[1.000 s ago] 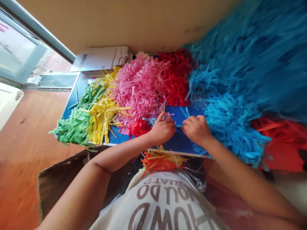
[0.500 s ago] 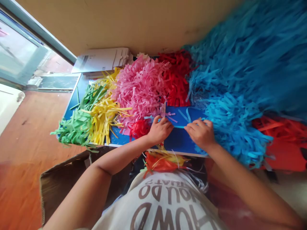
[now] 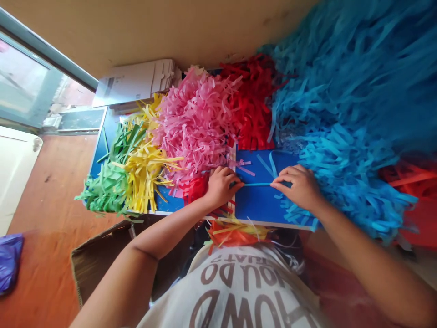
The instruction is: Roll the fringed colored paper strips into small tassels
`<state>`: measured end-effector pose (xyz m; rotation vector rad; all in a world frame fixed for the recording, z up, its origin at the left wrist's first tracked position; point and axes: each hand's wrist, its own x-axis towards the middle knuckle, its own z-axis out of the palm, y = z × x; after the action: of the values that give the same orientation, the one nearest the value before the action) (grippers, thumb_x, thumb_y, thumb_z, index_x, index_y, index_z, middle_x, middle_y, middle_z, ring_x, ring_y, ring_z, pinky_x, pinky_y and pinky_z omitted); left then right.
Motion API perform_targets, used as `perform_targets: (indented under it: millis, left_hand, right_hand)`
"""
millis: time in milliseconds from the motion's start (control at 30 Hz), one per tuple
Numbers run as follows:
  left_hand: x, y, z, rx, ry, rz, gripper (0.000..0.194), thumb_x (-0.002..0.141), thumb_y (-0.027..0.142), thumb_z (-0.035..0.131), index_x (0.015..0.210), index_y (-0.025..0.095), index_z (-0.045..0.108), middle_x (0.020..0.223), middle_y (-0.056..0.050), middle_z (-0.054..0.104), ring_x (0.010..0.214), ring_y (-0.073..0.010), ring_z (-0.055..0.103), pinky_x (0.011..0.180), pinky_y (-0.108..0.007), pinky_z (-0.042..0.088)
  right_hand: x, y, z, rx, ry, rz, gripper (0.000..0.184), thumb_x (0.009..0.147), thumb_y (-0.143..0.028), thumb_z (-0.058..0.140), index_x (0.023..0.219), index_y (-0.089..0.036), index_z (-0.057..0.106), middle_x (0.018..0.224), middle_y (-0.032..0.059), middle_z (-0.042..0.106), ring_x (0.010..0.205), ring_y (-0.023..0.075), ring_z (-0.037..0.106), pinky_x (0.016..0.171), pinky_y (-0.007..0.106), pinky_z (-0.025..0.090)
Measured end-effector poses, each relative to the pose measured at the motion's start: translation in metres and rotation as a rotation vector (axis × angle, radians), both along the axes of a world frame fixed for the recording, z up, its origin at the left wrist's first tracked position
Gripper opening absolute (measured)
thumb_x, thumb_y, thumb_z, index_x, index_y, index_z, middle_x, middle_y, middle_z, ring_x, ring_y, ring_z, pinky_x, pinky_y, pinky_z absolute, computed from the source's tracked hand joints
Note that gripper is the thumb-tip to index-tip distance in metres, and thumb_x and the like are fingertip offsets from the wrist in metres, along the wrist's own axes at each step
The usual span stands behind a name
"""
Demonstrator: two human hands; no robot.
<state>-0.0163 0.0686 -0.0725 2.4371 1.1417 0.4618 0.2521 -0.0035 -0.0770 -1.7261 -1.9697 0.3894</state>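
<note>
A thin blue strip (image 3: pixel 257 184) runs straight between two hands in the middle of the frame; whether it touches the worktop (image 3: pixel 257 207) under it I can't tell. The left hand (image 3: pixel 221 186) has its grip pinching one end between thumb and fingertips, and the right hand (image 3: pixel 298 187) pinches the other end likewise. Their room to move is that patch of blue surface, down to the pale front edge (image 3: pixel 287 226) at lower centre. The pink pile (image 3: pixel 198 118) and the red fringe (image 3: pixel 254 114) border it above, while a blue pile (image 3: pixel 351 177) crowds the right hand and spills past the edge. Green fringe (image 3: pixel 109 182) overhangs the corner at left.

The strip's ends vanish into the fingers. A small red bundle (image 3: pixel 194 189) is half covered by the left hand, and the cardboard box (image 3: pixel 95 259) at lower left by that forearm. A purple thing (image 3: pixel 10 262) is cut off at the left border. Red stuff (image 3: pixel 414 180) at far right is too smeared to name.
</note>
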Motion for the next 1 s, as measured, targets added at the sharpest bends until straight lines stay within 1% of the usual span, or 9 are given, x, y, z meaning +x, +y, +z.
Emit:
perform_targets:
  millis: [133, 267, 400, 467, 567, 700, 800, 900, 1000]
  left_hand:
    - [0.004, 0.000, 0.007, -0.021, 0.109, -0.001, 0.025, 0.088, 0.042, 0.066, 0.080, 0.020, 0.074, 0.093, -0.006, 0.068, 0.091, -0.0218, 0.054, 0.081, -0.036, 0.038]
    - [0.005, -0.003, 0.011, 0.117, 0.150, -0.174, 0.019, 0.096, 0.035, 0.058, 0.105, 0.032, 0.074, 0.098, -0.002, 0.069, 0.098, -0.0221, 0.053, 0.092, -0.042, 0.032]
    - [0.007, -0.009, 0.011, 0.355, 0.191, -0.342, 0.024, 0.100, 0.030, 0.052, 0.110, 0.037, 0.072, 0.097, 0.000, 0.070, 0.101, -0.0211, 0.052, 0.101, -0.045, 0.027]
    - [0.009, -0.010, 0.011, 0.399, 0.206, -0.368, 0.022, 0.100, 0.030, 0.052, 0.106, 0.033, 0.073, 0.099, 0.000, 0.070, 0.103, -0.0208, 0.052, 0.103, -0.045, 0.028]
    - [0.014, -0.014, 0.011, 0.427, 0.182, -0.356, 0.024, 0.100, 0.029, 0.051, 0.097, 0.027, 0.074, 0.104, -0.002, 0.071, 0.109, -0.0212, 0.052, 0.107, -0.046, 0.028]
    - [0.025, -0.016, 0.001, 0.467, 0.163, -0.303, 0.026, 0.100, 0.024, 0.049, 0.090, 0.022, 0.073, 0.098, -0.002, 0.072, 0.103, -0.0196, 0.056, 0.109, -0.047, 0.029]
    - [0.028, -0.013, 0.002, 0.508, 0.136, -0.267, 0.020, 0.099, 0.023, 0.052, 0.093, 0.022, 0.072, 0.093, 0.000, 0.073, 0.097, -0.0175, 0.059, 0.109, -0.046, 0.031]
    - [0.018, -0.014, 0.029, 0.604, 0.013, -0.240, 0.017, 0.099, 0.020, 0.053, 0.096, 0.021, 0.070, 0.093, 0.001, 0.074, 0.097, -0.0155, 0.062, 0.112, -0.044, 0.029]
    - [0.000, -0.024, 0.078, 0.658, -0.132, -0.341, 0.017, 0.100, 0.023, 0.052, 0.104, 0.026, 0.068, 0.098, 0.003, 0.075, 0.096, -0.0126, 0.065, 0.116, -0.043, 0.025]
  right_hand:
    - [-0.005, 0.005, 0.007, -0.116, -0.079, -0.061, 0.014, 0.080, -0.032, 0.075, 0.069, -0.024, 0.071, 0.084, 0.0013, 0.070, 0.088, 0.0220, 0.055, 0.072, 0.034, 0.031]
    - [-0.011, 0.011, 0.020, -0.242, -0.179, -0.090, 0.015, 0.077, -0.031, 0.077, 0.067, -0.024, 0.068, 0.083, 0.0001, 0.070, 0.086, 0.0226, 0.054, 0.069, 0.034, 0.025]
    - [-0.026, 0.006, 0.036, -0.042, -0.349, 0.039, 0.003, 0.086, -0.024, 0.070, 0.084, -0.024, 0.071, 0.094, 0.0024, 0.072, 0.090, 0.0220, 0.053, 0.073, 0.036, 0.023]
    - [-0.035, 0.002, 0.038, 0.119, -0.425, 0.202, 0.012, 0.092, -0.017, 0.061, 0.089, -0.022, 0.071, 0.099, 0.0035, 0.073, 0.089, 0.0199, 0.053, 0.075, 0.037, 0.023]
    - [-0.042, 0.002, 0.032, 0.219, -0.497, 0.358, 0.020, 0.095, -0.011, 0.054, 0.082, -0.018, 0.069, 0.086, 0.0038, 0.072, 0.080, 0.0176, 0.051, 0.073, 0.037, 0.022]
    - [-0.044, 0.014, 0.018, 0.240, -0.432, 0.384, 0.024, 0.094, -0.013, 0.053, 0.074, -0.017, 0.066, 0.079, 0.0048, 0.071, 0.076, 0.0167, 0.053, 0.073, 0.036, 0.023]
    - [-0.046, 0.018, 0.022, 0.248, -0.318, 0.306, 0.021, 0.091, -0.015, 0.057, 0.073, -0.017, 0.066, 0.078, 0.0038, 0.072, 0.074, 0.0164, 0.057, 0.073, 0.035, 0.026]
    - [-0.049, 0.007, 0.053, 0.245, -0.198, 0.228, 0.021, 0.094, -0.019, 0.054, 0.079, -0.018, 0.070, 0.084, 0.0040, 0.075, 0.079, 0.0175, 0.063, 0.076, 0.035, 0.032]
    - [-0.047, -0.010, 0.107, 0.002, 0.206, 0.204, 0.028, 0.099, -0.034, 0.049, 0.093, -0.024, 0.075, 0.099, 0.0045, 0.076, 0.094, 0.0202, 0.066, 0.087, 0.035, 0.041]
